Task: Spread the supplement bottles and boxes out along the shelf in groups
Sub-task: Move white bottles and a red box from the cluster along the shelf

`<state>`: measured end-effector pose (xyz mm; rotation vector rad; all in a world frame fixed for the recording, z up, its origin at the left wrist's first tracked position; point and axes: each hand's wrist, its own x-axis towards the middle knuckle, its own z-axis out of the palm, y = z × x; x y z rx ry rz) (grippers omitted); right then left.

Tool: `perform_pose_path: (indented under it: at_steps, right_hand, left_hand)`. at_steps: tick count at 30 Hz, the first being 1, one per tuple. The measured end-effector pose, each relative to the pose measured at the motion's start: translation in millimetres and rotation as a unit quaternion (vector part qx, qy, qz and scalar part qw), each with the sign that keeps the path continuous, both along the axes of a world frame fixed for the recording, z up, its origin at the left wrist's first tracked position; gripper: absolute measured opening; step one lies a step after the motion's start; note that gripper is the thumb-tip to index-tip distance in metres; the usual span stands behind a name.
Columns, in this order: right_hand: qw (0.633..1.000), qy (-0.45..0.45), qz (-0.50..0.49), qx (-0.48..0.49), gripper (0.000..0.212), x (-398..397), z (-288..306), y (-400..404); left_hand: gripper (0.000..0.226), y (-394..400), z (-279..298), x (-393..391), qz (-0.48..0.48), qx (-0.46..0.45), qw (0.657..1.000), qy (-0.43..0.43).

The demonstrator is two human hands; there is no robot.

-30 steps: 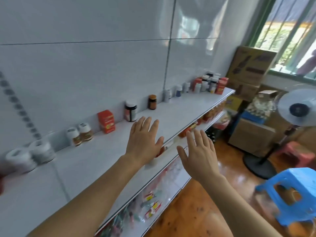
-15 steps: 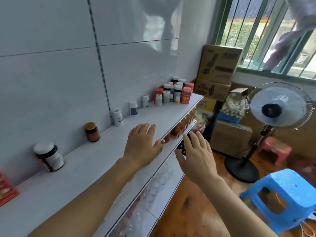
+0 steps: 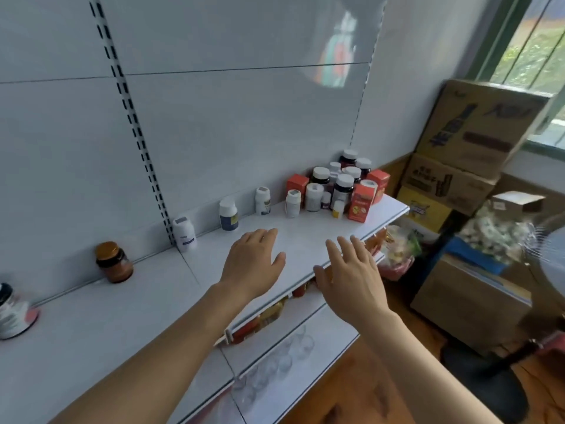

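Amber jar [image 3: 113,262] is standing at the shelf [image 3: 91,325] back, at 10 o'clock of left hand [image 3: 253,264]; left hand is hovering flat, fingers straight, holding nothing; right hand [image 3: 351,276] is likewise outstretched and empty over the front edge; bottle-and-box cluster [image 3: 339,188] is sitting at 12 o'clock, well apart.

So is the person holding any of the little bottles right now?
No. Both the left hand and the right hand are empty, fingers straight, above the shelf, short of the bottles.
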<state>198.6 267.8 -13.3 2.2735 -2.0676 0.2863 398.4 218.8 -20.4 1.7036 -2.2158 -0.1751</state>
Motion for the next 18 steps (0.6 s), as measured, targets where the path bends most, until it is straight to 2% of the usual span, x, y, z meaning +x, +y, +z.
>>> perform_pose_path:
  at_steps: [8, 13, 18]
  right_hand:
    - [0.999, 0.019, 0.042, 0.002, 0.062, -44, -13, -129]
    - [0.997, 0.016, 0.079, -0.003, 0.056, -64, -15, -199]
    - [0.985, -0.015, 0.166, -0.041, 0.046, -67, -15, -266]
  left_hand:
    - [0.051, -119, -22, -49, 0.033, 0.021, 0.998, 0.041]
    - [0.038, -171, -38, -66, 0.065, 0.027, 0.995, 0.069]
    - [0.05, -210, -45, -78, 0.107, 0.022, 0.991, 0.079]
